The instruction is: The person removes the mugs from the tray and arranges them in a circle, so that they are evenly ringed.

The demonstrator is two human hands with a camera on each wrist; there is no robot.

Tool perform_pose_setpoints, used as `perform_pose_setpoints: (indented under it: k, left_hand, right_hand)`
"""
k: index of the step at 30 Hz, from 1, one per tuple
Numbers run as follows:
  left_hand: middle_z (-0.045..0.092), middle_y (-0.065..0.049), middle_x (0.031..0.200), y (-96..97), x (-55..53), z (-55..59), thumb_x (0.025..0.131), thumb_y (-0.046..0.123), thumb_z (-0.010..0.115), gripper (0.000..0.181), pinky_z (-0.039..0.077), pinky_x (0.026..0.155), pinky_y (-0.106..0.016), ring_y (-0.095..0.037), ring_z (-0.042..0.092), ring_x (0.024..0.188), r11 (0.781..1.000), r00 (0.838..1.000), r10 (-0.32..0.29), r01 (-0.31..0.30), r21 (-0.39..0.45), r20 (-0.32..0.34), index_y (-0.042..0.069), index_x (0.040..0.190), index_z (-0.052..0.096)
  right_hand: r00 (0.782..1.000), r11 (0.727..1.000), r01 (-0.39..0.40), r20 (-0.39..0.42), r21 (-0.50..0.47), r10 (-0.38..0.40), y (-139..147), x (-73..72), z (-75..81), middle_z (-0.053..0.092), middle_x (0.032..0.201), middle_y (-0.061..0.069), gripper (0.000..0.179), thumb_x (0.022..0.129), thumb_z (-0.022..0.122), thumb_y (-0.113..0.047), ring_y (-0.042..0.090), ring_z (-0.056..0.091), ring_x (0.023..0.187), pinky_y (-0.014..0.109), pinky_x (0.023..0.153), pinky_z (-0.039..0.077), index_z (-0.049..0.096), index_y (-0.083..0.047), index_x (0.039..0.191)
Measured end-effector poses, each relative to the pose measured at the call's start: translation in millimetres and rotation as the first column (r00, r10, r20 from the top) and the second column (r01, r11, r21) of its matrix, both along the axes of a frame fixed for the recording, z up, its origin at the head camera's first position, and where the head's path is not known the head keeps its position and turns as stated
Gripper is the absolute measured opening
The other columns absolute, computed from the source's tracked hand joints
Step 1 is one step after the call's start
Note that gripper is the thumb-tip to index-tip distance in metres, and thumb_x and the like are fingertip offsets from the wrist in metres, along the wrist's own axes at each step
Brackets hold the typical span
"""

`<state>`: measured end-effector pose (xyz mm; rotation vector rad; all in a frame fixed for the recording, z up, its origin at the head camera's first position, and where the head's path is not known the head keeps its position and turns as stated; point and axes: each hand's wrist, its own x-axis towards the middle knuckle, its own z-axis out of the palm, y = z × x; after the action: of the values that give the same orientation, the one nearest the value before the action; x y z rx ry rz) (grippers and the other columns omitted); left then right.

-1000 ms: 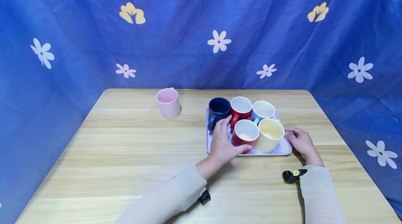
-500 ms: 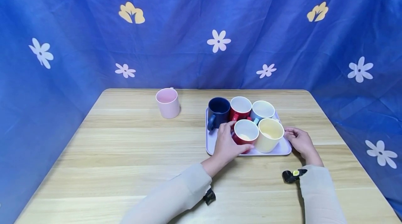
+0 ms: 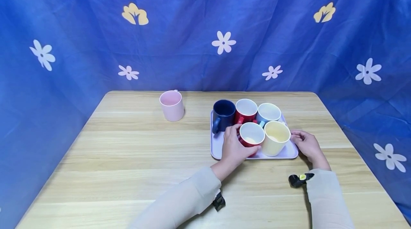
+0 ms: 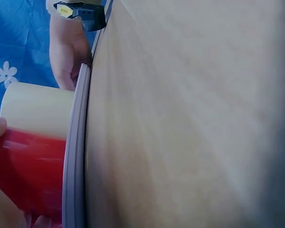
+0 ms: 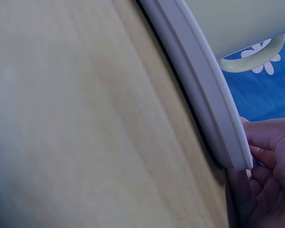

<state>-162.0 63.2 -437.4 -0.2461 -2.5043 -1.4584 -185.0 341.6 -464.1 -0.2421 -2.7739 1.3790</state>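
On the lilac tray (image 3: 216, 147) several mugs stand upright. My left hand (image 3: 236, 148) grips the front red mug (image 3: 246, 143), white inside, its thumb on the near side and its fingers round the left. Touching that mug's right side is a cream mug (image 3: 275, 143). Behind them are a navy mug (image 3: 223, 113), another red mug (image 3: 245, 115) and a light blue mug (image 3: 269, 113). At the tray's right edge, my right hand (image 3: 306, 145) holds the rim between thumb and fingers; the right wrist view shows the thumb (image 5: 263, 133) against the rim.
A pink mug (image 3: 172, 107) stands alone toward the back left of the wooden table (image 3: 128, 157). A blue flowered curtain (image 3: 179, 36) hangs behind and at both sides. Each sleeve carries a black wrist camera (image 3: 300, 179).
My left hand has moved slightly right and its fingers have come in from near the navy mug to close round the front red mug. The right hand and tray stay put.
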Motion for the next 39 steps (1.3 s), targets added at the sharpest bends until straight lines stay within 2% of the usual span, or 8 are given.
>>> perform_pose_setpoints:
  k: [9, 17, 25, 34, 39]
  left_hand:
    - [0.05, -0.005, 0.115, -1.9, 0.4, -0.7, 0.056, 0.037, 0.09, 0.086, 0.048, 0.087, -0.036, -0.02, 0.048, 0.108, 1.0, 0.996, 0.024, -0.024, 0.007, -0.084, 0.01, 0.126, 0.048]
    - [0.05, -0.002, 0.114, -6.6, 0.6, 11.0, 0.055, 0.038, 0.089, 0.083, 0.048, 0.085, -0.035, -0.017, 0.047, 0.108, 1.0, 0.987, 0.022, -0.021, 0.009, -0.16, 0.013, 0.124, 0.05]
    - [0.05, -0.002, 0.115, -15.1, 1.0, 33.9, 0.056, 0.04, 0.088, 0.083, 0.049, 0.084, -0.036, -0.017, 0.048, 0.107, 1.0, 0.988, 0.007, -0.003, 0.025, -0.154, 0.013, 0.125, 0.05]
    - [0.05, -0.003, 0.115, -32.1, -0.5, 66.1, 0.055, 0.039, 0.089, 0.084, 0.049, 0.085, -0.031, -0.017, 0.05, 0.104, 0.997, 0.977, -0.016, 0.03, 0.065, -0.212, 0.01, 0.124, 0.052]
    - [0.05, -0.003, 0.117, -45.0, -2.0, 80.1, 0.054, 0.036, 0.089, 0.082, 0.049, 0.085, -0.031, -0.016, 0.05, 0.106, 0.995, 0.969, -0.019, 0.042, 0.09, -0.247, 0.011, 0.123, 0.053]
  right_hand:
    - [1.0, 1.0, -0.004, 0.014, 0.0, 0.004, -0.2, 0.8, 0.4, 0.061, 0.112, 0.021, 0.037, 0.097, 0.053, -0.016, 0.009, 0.053, 0.089, 0.015, 0.073, 0.044, 0.055, 0.009, 0.125]
    - [1.0, 1.0, -0.006, 0.015, 0.01, 0.006, 0.0, 0.6, 0.7, 0.061, 0.112, 0.021, 0.038, 0.097, 0.054, -0.018, 0.011, 0.054, 0.091, 0.016, 0.074, 0.044, 0.055, 0.008, 0.125]
    - [1.0, 1.0, -0.006, 0.016, 0.014, 0.006, 0.6, 0.2, -0.6, 0.061, 0.113, 0.022, 0.039, 0.097, 0.055, -0.019, 0.012, 0.054, 0.093, 0.016, 0.075, 0.044, 0.055, 0.008, 0.125]
    - [1.0, 1.0, 0.004, 0.018, 0.018, -0.005, 1.8, -0.6, -2.1, 0.061, 0.112, 0.021, 0.039, 0.096, 0.055, -0.019, 0.01, 0.054, 0.092, 0.015, 0.074, 0.043, 0.056, 0.007, 0.125]
    - [1.0, 1.0, -0.002, 0.015, 0.018, 0.002, 0.8, -0.6, -1.5, 0.061, 0.113, 0.022, 0.038, 0.096, 0.055, -0.018, 0.009, 0.054, 0.091, 0.015, 0.074, 0.044, 0.055, 0.008, 0.125]
